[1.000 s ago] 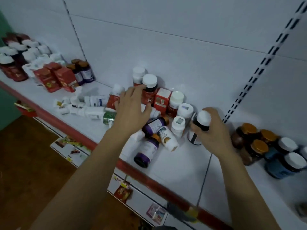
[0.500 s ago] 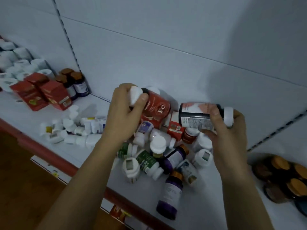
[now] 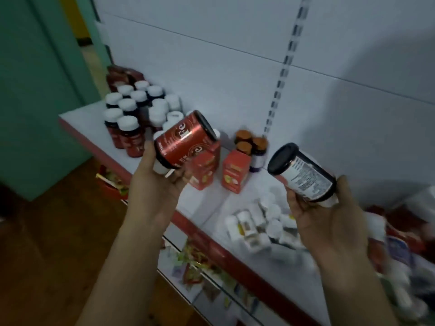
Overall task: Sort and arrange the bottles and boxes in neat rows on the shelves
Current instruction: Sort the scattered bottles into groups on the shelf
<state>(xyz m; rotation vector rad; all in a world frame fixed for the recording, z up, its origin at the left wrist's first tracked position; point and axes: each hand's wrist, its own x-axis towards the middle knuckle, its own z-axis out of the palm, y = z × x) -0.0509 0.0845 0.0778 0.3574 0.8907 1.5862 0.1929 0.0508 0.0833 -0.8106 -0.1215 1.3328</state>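
**Both bottles lifted clear of the heap**

Half a second ago both hands held their bottles just above the jumbled heap. Now the view has swung left, and the two bottles are held higher and farther apart, in the air in front of the shelf.

The left hand grips the red bottle at its white cap end. The thumb lies up the left side and the fingers curl under the cap. The bottle tilts with its dark base up and to the right, and large "Fe" lettering shows on the label.

The right hand grips the dark bottle in the same way, with its fingers wrapped round the lower end. The black base points up and to the left, and a white label of fine print faces the camera.

On the shelf behind the red bottle stands a block of upright white-capped bottles at the left end. Two red boxes stand between the hands, with three orange-capped bottles just behind them against the back panel. Below the dark bottle, small white bottles lie in a blurred heap.

A slotted upright runs up the panel. A green wall stands to the left, and a lower shelf holds colourful packets.
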